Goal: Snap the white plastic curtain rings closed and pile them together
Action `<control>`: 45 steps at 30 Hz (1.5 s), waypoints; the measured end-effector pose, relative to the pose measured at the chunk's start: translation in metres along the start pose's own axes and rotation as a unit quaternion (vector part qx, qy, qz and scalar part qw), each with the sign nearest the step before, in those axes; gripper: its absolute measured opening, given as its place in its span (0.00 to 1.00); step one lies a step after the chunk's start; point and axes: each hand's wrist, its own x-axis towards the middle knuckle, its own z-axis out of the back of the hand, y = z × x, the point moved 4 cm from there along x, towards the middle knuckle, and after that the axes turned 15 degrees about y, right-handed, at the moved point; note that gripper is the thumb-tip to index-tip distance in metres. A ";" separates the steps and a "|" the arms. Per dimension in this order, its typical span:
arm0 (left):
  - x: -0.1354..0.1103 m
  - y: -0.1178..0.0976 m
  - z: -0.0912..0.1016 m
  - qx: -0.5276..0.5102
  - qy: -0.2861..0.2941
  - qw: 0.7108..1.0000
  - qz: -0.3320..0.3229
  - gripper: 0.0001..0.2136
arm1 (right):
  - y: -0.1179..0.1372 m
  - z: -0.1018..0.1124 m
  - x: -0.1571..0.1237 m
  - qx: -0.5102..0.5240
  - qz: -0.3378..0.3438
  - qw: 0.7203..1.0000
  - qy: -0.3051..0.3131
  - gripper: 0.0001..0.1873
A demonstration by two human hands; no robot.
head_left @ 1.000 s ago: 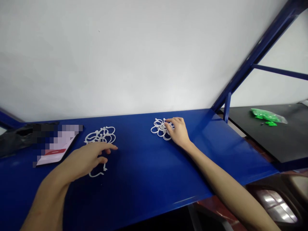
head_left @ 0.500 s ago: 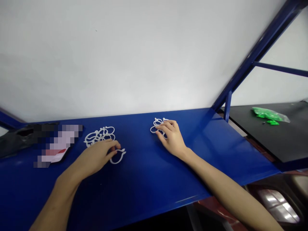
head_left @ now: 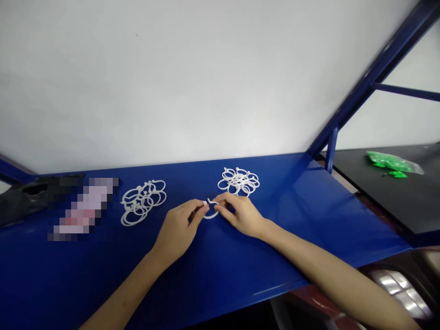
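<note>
Both hands meet over the middle of the blue shelf (head_left: 213, 266) and pinch one white plastic ring (head_left: 210, 211) between them. My left hand (head_left: 180, 227) grips its left end with thumb and forefinger. Its right end sits in the fingertips of my right hand (head_left: 239, 213). One pile of white rings (head_left: 142, 200) lies to the left of the hands. A second pile of white rings (head_left: 239, 181) lies just behind my right hand.
A blurred-out flat packet (head_left: 82, 208) lies at the shelf's left, next to a dark bag (head_left: 20, 201). A blue diagonal brace (head_left: 367, 78) rises at the right. Beyond it, a black shelf (head_left: 388, 192) carries a bag of green parts (head_left: 393, 162).
My left hand has left the left pile with one ring and moved to the centre. My right hand has drawn back from the right pile and taken the ring's other end.
</note>
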 end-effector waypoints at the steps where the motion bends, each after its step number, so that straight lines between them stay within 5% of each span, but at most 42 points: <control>1: 0.000 -0.001 0.000 -0.020 0.006 1.000 0.002 0.17 | 0.001 0.000 0.000 -0.011 0.014 1.000 -0.001 0.08; 17: -0.001 0.007 -0.014 -0.011 0.012 0.998 -0.058 0.13 | 0.015 -0.011 -0.009 -0.267 0.136 0.953 0.037 0.14; 24: 0.007 0.008 -0.015 0.104 -0.018 0.991 -0.087 0.13 | 0.001 0.007 0.002 -0.255 0.086 0.962 -0.041 0.12; 29: 0.011 0.028 0.011 0.318 -0.083 0.944 0.033 0.17 | -0.030 0.044 0.001 -0.268 -0.052 0.948 -0.166 0.11; 34: 0.005 0.056 0.038 0.437 -0.049 0.881 0.174 0.18 | -0.054 0.057 0.002 -0.280 -0.115 0.936 -0.180 0.11; 45: 0.003 0.064 0.038 0.436 -0.010 0.884 0.169 0.12 | -0.041 0.053 0.000 -0.262 -0.069 0.945 -0.183 0.13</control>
